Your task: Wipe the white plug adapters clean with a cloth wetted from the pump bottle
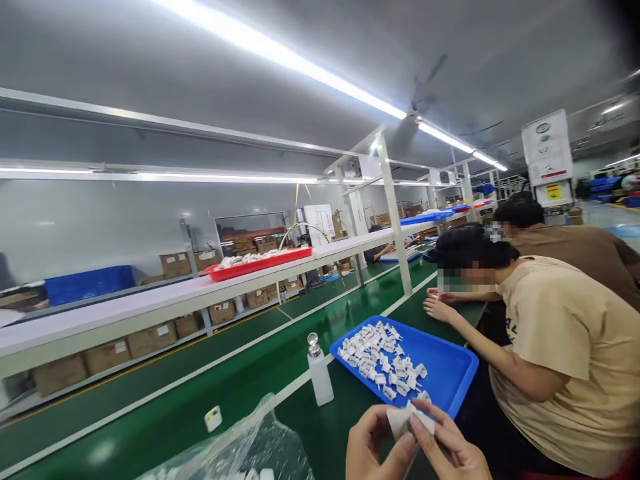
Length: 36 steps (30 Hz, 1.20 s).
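At the bottom of the view, my left hand [369, 445] and my right hand [454, 445] are closed together. Between their fingertips is a small crumpled white cloth [399, 420]; a small white part seems to be inside it, mostly hidden by the fingers. Just beyond them lies a blue tray [445, 373] holding many small white plastic parts [373, 347], plug-like with prongs. To the tray's left stands a white pump bottle [319, 373] with a metal top. A clear plastic bag [265, 433] with white pieces inside lies left of my hands.
One white part [213, 419] sits on the green conveyor belt [165, 417]. A raised shelf [135, 303] carries a red tray [260, 263] of white pieces. At right, a co-worker in a beige shirt [560, 340] leans over the bench, with another person behind. A white post [395, 213] rises beyond the tray.
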Each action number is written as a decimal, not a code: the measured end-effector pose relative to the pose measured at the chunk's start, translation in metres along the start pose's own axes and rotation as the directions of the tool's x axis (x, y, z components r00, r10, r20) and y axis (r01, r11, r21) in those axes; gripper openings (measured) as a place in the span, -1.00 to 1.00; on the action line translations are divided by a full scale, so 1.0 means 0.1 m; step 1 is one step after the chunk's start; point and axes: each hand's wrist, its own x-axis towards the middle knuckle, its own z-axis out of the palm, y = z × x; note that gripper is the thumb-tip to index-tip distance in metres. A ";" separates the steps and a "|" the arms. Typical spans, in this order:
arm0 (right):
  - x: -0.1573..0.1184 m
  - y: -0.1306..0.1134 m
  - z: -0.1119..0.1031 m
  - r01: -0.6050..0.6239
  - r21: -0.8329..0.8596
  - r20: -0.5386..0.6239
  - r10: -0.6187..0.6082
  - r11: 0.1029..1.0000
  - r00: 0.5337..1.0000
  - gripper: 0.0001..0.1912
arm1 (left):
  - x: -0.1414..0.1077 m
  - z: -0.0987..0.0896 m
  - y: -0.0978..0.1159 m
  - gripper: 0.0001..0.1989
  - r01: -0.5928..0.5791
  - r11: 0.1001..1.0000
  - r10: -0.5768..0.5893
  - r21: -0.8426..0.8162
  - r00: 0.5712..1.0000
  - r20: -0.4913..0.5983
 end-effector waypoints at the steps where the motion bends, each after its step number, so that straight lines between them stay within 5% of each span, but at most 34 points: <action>1: -0.05 0.01 0.07 -0.009 0.007 0.007 0.009 1.000 1.000 -0.49 | -0.07 -0.05 0.09 -0.56 -0.016 1.000 0.016 0.020 1.000 -0.005; 6: -0.37 0.00 0.40 -0.125 0.136 0.016 0.124 0.983 0.992 -0.37 | -0.37 -0.27 0.47 -0.65 0.090 0.996 -0.091 -0.010 0.990 -0.109; 12: -0.65 -0.16 0.43 -0.231 0.051 0.201 0.217 0.972 0.955 -0.42 | -0.60 -0.36 0.70 -0.66 0.171 0.976 -0.187 -0.131 0.975 -0.122; 16: -0.74 -0.34 0.45 -0.199 -0.043 0.321 0.202 0.979 0.925 -0.55 | -0.67 -0.35 0.85 -0.73 0.155 0.972 -0.168 -0.177 0.984 -0.061; 20: -0.77 -0.50 0.51 -0.143 -0.061 0.361 0.155 0.988 0.919 -0.45 | -0.73 -0.36 0.98 -0.70 0.162 0.963 -0.172 -0.215 0.984 -0.032; 24: -0.73 -0.53 0.51 -0.025 -0.119 0.418 0.073 0.993 0.905 -0.23 | -0.71 -0.42 0.97 -0.70 0.163 0.963 -0.172 -0.216 0.985 -0.023; 28: -0.57 -0.43 0.54 0.096 -0.189 0.485 0.008 0.977 0.875 -0.26 | -0.56 -0.54 0.89 -0.63 0.171 0.973 -0.185 -0.157 0.979 -0.085; 32: -0.37 -0.27 0.69 -0.036 -0.071 0.483 0.066 0.997 0.873 -0.19 | -0.38 -0.60 0.86 -0.65 0.095 0.983 -0.126 -0.159 0.973 -0.193; 36: -0.20 -0.16 0.87 -0.173 -0.061 0.540 0.178 0.983 0.823 -0.51 | -0.22 -0.64 0.73 -0.72 0.002 0.979 -0.077 -0.203 0.929 -0.361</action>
